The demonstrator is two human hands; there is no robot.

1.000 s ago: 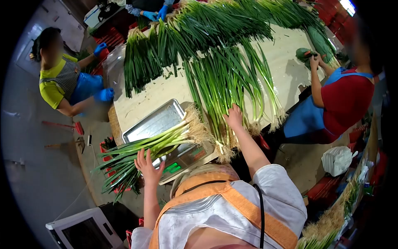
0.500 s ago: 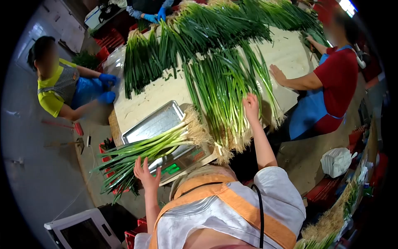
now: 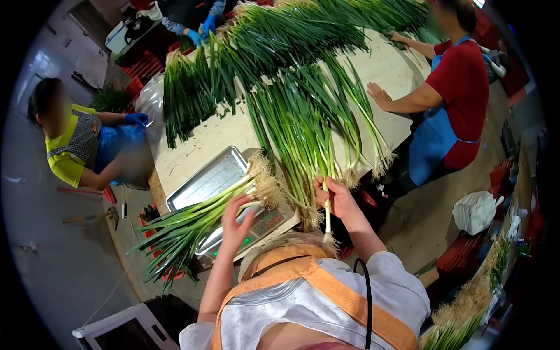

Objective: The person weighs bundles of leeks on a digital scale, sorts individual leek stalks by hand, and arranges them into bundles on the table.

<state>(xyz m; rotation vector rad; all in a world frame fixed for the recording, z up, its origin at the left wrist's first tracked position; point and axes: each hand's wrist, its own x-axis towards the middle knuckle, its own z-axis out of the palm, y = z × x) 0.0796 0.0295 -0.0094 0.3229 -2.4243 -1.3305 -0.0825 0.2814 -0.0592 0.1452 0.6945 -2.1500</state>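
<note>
My right hand [image 3: 340,201] pinches a single green onion [image 3: 327,221] near its white lower stem; the roots dangle past the table's front edge. Behind that hand lies a loose row of green onions [image 3: 294,131], roots toward me. My left hand [image 3: 235,224] hovers over the front of the weighing scale, its fingers apart and holding nothing, beside a bunch of green onions [image 3: 195,219]. That bunch rests across the scale's metal tray [image 3: 204,178], roots to the right and leaves overhanging at the left. The scale's display is partly covered by my left hand and arm.
Large heaps of green onions [image 3: 291,35] cover the far side of the table [image 3: 184,157]. A person in a red shirt [image 3: 461,81] stands at the right, one in yellow [image 3: 64,169] at the left. Blue-gloved hands [image 3: 201,32] work at the back. A white-framed appliance [image 3: 125,329] stands lower left.
My right hand has come toward me from the onion row and now grips one green onion. My left hand has shifted right and up along the bunch on the scale.
</note>
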